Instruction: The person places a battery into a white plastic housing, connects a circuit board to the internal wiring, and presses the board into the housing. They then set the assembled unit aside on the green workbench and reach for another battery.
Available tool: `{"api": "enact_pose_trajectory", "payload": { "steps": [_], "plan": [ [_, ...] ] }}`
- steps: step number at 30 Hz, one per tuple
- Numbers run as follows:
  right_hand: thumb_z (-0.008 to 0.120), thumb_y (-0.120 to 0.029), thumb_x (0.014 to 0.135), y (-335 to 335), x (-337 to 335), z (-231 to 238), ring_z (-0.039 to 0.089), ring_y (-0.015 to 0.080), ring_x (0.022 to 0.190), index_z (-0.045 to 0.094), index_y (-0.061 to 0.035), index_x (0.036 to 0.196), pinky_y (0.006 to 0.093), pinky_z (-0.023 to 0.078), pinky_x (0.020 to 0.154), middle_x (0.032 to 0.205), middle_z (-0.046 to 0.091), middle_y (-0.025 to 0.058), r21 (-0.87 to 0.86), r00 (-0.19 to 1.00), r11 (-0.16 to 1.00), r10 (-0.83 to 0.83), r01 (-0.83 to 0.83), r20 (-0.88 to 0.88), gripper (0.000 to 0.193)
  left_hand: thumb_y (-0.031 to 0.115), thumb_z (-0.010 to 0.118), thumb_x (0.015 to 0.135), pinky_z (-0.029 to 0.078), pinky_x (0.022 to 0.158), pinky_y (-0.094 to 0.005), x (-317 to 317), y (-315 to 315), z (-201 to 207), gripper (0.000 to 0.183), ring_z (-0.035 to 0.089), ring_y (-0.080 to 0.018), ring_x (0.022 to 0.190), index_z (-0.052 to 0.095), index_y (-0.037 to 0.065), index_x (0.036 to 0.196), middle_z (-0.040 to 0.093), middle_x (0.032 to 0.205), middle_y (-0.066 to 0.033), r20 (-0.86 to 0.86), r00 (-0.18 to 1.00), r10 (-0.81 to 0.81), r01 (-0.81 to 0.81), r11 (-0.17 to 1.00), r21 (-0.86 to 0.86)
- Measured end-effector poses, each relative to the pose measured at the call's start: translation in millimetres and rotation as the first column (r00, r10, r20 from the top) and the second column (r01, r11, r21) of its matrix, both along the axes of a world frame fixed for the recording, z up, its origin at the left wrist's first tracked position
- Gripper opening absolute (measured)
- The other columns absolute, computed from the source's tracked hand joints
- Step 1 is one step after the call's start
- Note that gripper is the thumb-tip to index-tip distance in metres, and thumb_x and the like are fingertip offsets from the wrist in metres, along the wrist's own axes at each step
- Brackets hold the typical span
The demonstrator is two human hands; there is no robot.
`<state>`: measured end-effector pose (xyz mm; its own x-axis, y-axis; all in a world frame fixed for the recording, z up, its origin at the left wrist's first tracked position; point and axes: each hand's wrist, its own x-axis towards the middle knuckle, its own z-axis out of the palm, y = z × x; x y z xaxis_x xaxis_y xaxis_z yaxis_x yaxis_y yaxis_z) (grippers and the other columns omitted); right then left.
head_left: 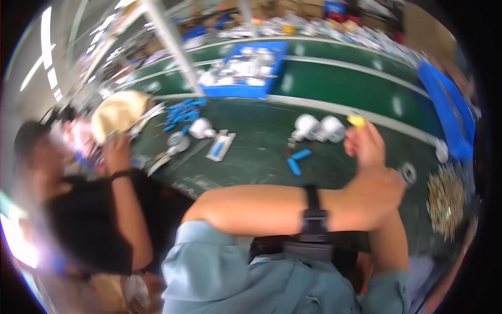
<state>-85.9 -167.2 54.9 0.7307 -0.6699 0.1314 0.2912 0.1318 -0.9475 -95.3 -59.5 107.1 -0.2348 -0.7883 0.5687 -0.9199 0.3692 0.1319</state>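
Note:
My right hand point(367, 145) is raised over the bench with its fingers closed on a small yellow object point(356, 121), too blurred to name. My left arm crosses in front, and my left hand point(380, 191) lies over my right wrist; its fingers are smeared by motion. Just beyond it is a round grey ring-shaped part point(407, 173). To the left of my right hand, two white round housings point(318, 127) sit side by side, with thin wires at their left. Below them lie two blue cylinders point(297, 161) that look like battery cells.
A co-worker point(94, 209) sits at the left, one hand raised. Nearer them lie a heap of blue cylinders point(183, 112), white housings point(200, 128) and a white tray-like part point(221, 146). A blue bin point(238, 91) of white parts stands behind. Thin metal pieces point(445, 201) pile up at right.

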Motion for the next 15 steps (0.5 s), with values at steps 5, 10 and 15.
{"api": "enact_pose_trajectory", "payload": {
  "steps": [5, 10, 15],
  "plan": [
    [0.052, -0.021, 0.096, 60, 44, 5, 0.053, 0.0113, 0.061, 0.059, -0.0058, 0.088, 0.0266, 0.043, 0.054, 0.075, 0.058, 0.0033, 0.359, 0.973, 0.920, 0.081, -0.156, 0.215, 0.018, -0.003, 0.062, 0.069, 0.049, 0.073, -0.0409, 18, 63, 15, 0.029, 0.059, -0.0343, 0.085, 0.058, -0.001, 0.098, 0.058, 0.096, -0.0171, -0.041, 0.968, 0.246, -0.234, 0.953, 0.191],
    [0.050, -0.017, 0.098, 47, 34, 12, 0.051, 0.0075, 0.058, 0.058, -0.0047, 0.090, 0.0236, 0.040, 0.051, 0.071, 0.057, 0.0007, 0.355, 0.970, 0.935, -0.090, 0.004, 0.226, 0.017, -0.003, 0.062, 0.081, 0.050, 0.076, -0.0361, 23, 65, 6, 0.030, 0.062, -0.0307, 0.092, 0.056, -0.001, 0.111, 0.060, 0.107, -0.0179, -0.174, 0.952, 0.253, -0.257, 0.966, -0.005],
    [0.049, -0.011, 0.098, 25, 14, 21, 0.054, 0.0063, 0.059, 0.061, -0.0008, 0.110, 0.0224, 0.044, 0.054, 0.074, 0.061, 0.0011, -0.283, 0.928, 0.923, -0.160, 0.261, 0.335, 0.019, 0.033, 0.042, 0.105, 0.051, 0.089, -0.0386, 18, 110, -30, 0.041, 0.065, -0.0291, 0.101, 0.050, -0.002, 0.126, 0.064, 0.113, -0.0175, -0.938, 0.101, 0.331, -0.040, 0.944, 0.329]
  ]
}}
